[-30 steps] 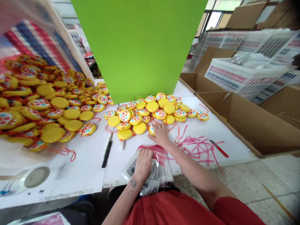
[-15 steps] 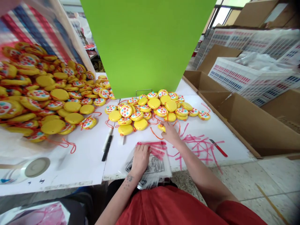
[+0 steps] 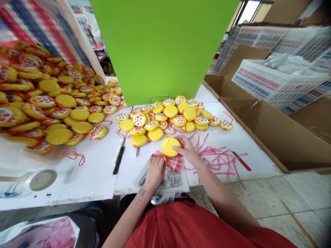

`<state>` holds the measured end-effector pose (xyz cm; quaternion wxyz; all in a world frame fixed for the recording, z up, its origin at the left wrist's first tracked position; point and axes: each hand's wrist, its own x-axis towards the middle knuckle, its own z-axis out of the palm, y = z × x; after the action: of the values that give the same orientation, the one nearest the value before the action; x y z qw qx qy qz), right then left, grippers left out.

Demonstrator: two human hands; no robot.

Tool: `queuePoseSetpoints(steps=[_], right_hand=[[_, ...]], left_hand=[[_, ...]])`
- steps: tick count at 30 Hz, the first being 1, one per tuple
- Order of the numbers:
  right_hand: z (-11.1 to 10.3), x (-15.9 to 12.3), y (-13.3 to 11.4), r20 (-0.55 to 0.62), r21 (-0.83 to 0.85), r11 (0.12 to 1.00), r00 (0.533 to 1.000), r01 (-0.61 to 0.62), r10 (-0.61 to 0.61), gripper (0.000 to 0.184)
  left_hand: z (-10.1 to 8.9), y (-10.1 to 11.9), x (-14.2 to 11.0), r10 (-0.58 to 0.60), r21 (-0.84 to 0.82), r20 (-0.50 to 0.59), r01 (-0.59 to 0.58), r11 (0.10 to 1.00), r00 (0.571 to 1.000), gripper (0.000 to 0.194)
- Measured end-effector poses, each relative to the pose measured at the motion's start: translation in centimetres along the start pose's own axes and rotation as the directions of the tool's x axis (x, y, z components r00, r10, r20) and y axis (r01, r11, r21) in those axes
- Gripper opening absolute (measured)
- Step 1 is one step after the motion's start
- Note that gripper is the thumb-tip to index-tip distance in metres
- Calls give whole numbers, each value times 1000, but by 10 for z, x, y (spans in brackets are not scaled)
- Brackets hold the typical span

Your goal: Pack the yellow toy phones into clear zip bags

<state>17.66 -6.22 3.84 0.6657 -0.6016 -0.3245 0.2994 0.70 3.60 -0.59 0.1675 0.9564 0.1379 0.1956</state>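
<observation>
A round yellow toy (image 3: 169, 147) with its plain back up is gripped at the right edge by my right hand (image 3: 188, 151), thumb over it. My left hand (image 3: 155, 171) lies with bent fingers at the pink-striped top of a stack of clear printed plastic bags (image 3: 172, 177) by the table's front edge. The toy's orange cord (image 3: 160, 153) reaches my left fingertips; whether they pinch it I cannot tell. Beyond my hands is a pile of similar toys (image 3: 170, 111), some showing white faces with coloured dots.
A big heap of toys (image 3: 64, 100) spills from a sack at left. Black and white pens (image 3: 118, 160) lie left of the bags. Pink strips (image 3: 217, 158) and a red-handled knife (image 3: 241, 161) are at right. A green board (image 3: 165, 51) stands behind; cardboard boxes (image 3: 269, 134) flank the table.
My right hand has drawn the yellow toy from the pile's front edge toward me and left, turning its flat back up. My left hand stays at the bags, with the orange cord now at its fingertips.
</observation>
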Motion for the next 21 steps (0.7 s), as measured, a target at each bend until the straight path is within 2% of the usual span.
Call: queuePoseSetpoints(steps=[3,6,8,11,12,14,17,21], right_hand=[[4,1,14,24,-220,975,1000,16,-11,43],[9,-3,19,92,-402,912,995,79,-46,36],[14,-5,19,176,-448,888,984,99,-21,31],[18,-6,19,314,-509,845,949,162,7,31],[18,-6,19,314,-546,816,949,193,-14,31],[13,-6,17,203,-648,736,976,195,-79,31],[0,-9,13,-8,-754,655,997,48,-83,33],[-4,-20,18,26,-744,668,999,-1,30,32]], left_hand=[[1,-1,-1,25,17,-42,-25,1000,999,19],[2,-2,-2,-10,-71,-146,-1,997,989,14],[0,-2,-2,-42,-119,-198,18,993,979,13],[-4,-1,-2,-42,-104,-216,19,994,976,14],[-5,0,-2,-37,-91,-214,18,996,976,14],[-6,0,-1,-41,-82,-215,24,996,976,15],[-5,1,0,-70,-114,-235,44,992,970,15],[-3,2,-1,-89,-195,-232,43,980,969,13]])
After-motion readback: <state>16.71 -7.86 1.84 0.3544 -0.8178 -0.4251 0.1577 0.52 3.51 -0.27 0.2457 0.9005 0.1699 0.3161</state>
